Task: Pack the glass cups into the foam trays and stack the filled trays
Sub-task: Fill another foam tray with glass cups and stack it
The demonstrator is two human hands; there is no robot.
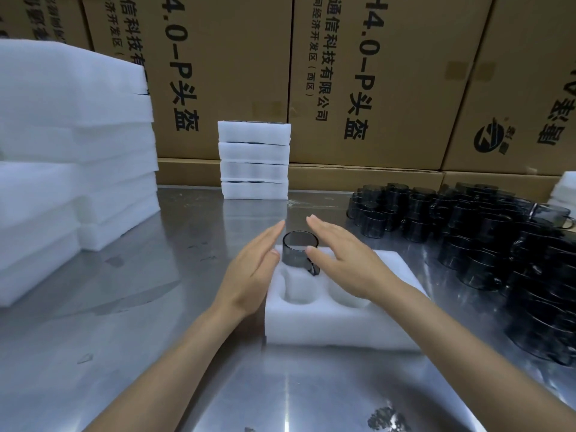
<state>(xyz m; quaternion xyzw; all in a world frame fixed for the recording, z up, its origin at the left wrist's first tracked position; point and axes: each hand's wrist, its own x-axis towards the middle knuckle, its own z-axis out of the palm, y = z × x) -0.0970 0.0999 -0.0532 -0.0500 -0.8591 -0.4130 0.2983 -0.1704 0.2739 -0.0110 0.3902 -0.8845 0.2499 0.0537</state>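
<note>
Hands first: I see my left hand [252, 269] and my right hand [339, 263] low over a white foam tray [336, 325] on the shiny metal table [140, 322]. Both hands are flat, with straight fingers held close together. They stand on either side of one dark glass cup [300, 249]. The thumbs of both hands lie right at the sides of the cup. I cannot tell if they truly touch the glass. The hands do not curl round it.

The cup stands upright in a far hole of the tray, on the left side. Its top half sticks up above the foam. Its handle points toward me and to the right. Two near holes in the tray are bare.

On the right side of the table lies a big pile of dark glass cups [498, 244], packed close and stacked on each other.

At the back, in the middle, stands a stack of filled trays [254, 160], four high. Dark rims show at the top of it.

On the left sits a tall pile of white foam [71, 141]. A small bit of white foam also peeks in at the far right edge. Behind everything is a wall of brown cardboard boxes [374, 82] with black writing.
</note>
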